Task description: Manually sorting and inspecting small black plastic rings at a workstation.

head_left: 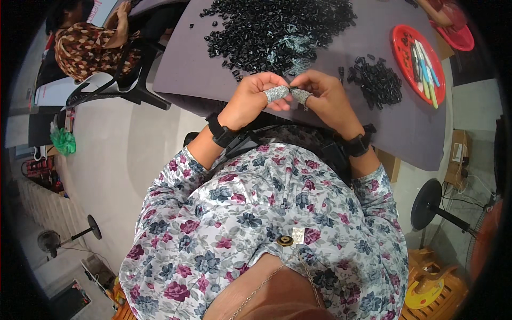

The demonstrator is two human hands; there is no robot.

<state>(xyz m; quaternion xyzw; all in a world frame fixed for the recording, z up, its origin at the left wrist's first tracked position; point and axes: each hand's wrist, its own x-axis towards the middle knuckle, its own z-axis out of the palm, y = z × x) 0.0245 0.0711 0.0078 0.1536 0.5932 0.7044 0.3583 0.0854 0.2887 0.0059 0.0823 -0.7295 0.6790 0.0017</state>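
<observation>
My left hand [254, 97] and my right hand [332, 102] meet at the table's near edge, fingertips pinched together. Between them is a small black piece [290, 89], mostly covered by my fingers. Both thumbs are wrapped in a speckled grey covering. Beyond my hands spreads a large heap of small black plastic pieces [240, 40], with pale grey-green bits [298, 45] scattered through it. A smaller pile of black pieces [374, 82] lies to the right of my right hand.
A red oval tray [397, 45] at the right holds slim tools with white, blue and green handles and some dark bits. The table [181, 64] has a grey cover. Another person [93, 50] sits at the far left; another person's arm [434, 13] reaches in at the far right.
</observation>
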